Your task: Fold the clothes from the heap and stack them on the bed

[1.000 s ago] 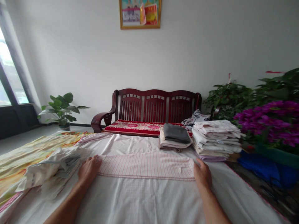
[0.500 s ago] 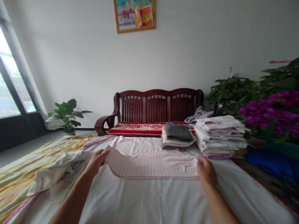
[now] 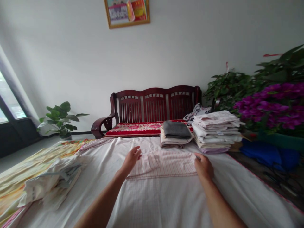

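Observation:
A white cloth garment with thin pinkish-red stripes [image 3: 175, 164] lies in a long strip across the white sheet. Its left part is folded over toward the middle. At that folded end is my left hand [image 3: 131, 161], its fingers slightly bent and apart, over the fabric. My right hand [image 3: 204, 167] pinches the right end of the striped garment between thumb and fingers. Just beyond the garment stands a short folded pile with a dark grey piece [image 3: 177, 129] on top. To its right rises a taller stack of folded light clothes [image 3: 217, 133].
Crumpled white clothes [image 3: 54, 182] lie at the left on the sheet [image 3: 147, 205], near a yellow patterned cloth [image 3: 14, 177]. A dark red wooden bench [image 3: 153, 107] stands behind. Plants and purple flowers [image 3: 270, 106] crowd the right, above a blue cloth [image 3: 266, 155].
My left hand has moved right, bringing the left end of the striped garment over, and its fingers have loosened. The right hand keeps its hold. The view has shifted slightly.

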{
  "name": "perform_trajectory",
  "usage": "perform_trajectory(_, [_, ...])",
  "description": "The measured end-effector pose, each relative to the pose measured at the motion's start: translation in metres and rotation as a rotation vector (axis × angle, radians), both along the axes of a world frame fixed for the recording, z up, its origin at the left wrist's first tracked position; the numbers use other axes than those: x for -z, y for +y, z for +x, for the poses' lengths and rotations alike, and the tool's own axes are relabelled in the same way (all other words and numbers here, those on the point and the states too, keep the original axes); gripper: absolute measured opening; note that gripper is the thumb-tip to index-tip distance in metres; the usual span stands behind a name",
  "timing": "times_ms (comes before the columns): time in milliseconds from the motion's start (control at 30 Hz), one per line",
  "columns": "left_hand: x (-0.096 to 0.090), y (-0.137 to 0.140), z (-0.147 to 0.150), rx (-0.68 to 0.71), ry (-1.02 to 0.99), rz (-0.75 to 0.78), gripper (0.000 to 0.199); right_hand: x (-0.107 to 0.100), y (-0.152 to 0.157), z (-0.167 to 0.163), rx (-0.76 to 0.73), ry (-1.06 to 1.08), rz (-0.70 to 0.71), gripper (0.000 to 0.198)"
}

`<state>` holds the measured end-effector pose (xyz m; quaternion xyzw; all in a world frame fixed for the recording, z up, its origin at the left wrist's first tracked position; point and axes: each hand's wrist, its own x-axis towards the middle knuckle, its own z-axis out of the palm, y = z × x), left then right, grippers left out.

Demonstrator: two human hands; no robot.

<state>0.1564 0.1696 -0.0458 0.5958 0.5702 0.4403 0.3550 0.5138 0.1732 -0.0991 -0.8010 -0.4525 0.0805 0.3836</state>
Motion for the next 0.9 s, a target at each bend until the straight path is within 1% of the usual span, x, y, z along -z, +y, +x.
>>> perform_trajectory(33, [0.005,0.001,-0.001,-0.012,0.151,0.078,0.048,0.000,0.000,0.000,0.001,-0.008,-0.004,0.048])
perform_trajectory(100, [0.016,0.002,-0.004,0.013,0.456,0.215,0.046,0.000,0.000,0.000,-0.003,-0.029,-0.002,0.048])
perform_trajectory(133, [0.022,0.001,-0.006,0.044,0.584,0.259,0.047,0.001,0.000,0.000,-0.005,-0.039,-0.001,0.047])
perform_trajectory(200, [0.036,-0.003,-0.007,0.110,0.789,0.283,0.051,0.001,0.000,0.000,-0.015,-0.054,-0.001,0.048])
perform_trajectory(267, [0.048,-0.008,-0.006,0.161,0.933,0.257,0.056,0.001,0.000,-0.001,-0.023,-0.061,-0.009,0.048])
perform_trajectory(367, [0.059,-0.013,-0.003,0.215,1.020,0.233,0.062,-0.001,-0.001,-0.001,-0.023,-0.068,-0.021,0.048])
perform_trajectory(433, [0.062,-0.012,-0.004,0.217,1.004,0.236,0.059,-0.002,-0.002,-0.002,-0.027,-0.075,-0.022,0.048])
perform_trajectory(467, [0.062,-0.011,-0.005,0.192,0.978,0.234,0.056,-0.003,-0.002,-0.002,-0.029,-0.079,-0.022,0.048])
perform_trajectory(533, [0.061,-0.005,-0.010,0.076,0.892,0.225,0.049,-0.003,-0.003,-0.002,-0.029,-0.083,-0.023,0.048])
perform_trajectory(600, [0.059,0.001,-0.019,-0.087,0.738,0.186,0.046,-0.004,-0.003,-0.003,-0.024,-0.082,-0.018,0.048])
perform_trajectory(667, [0.056,0.007,-0.030,-0.226,0.547,0.095,0.047,-0.004,-0.003,-0.003,-0.021,-0.075,-0.013,0.047])
perform_trajectory(733, [0.052,0.010,-0.041,-0.300,0.407,0.001,0.051,-0.005,-0.003,-0.003,-0.018,-0.069,-0.017,0.047])
perform_trajectory(800, [0.048,0.010,-0.050,-0.316,0.301,-0.066,0.053,-0.005,-0.002,-0.003,-0.010,-0.075,-0.034,0.049])
perform_trajectory(900, [0.043,0.006,-0.055,-0.265,0.170,-0.132,0.047,-0.007,-0.001,-0.005,0.014,-0.157,-0.084,0.049])
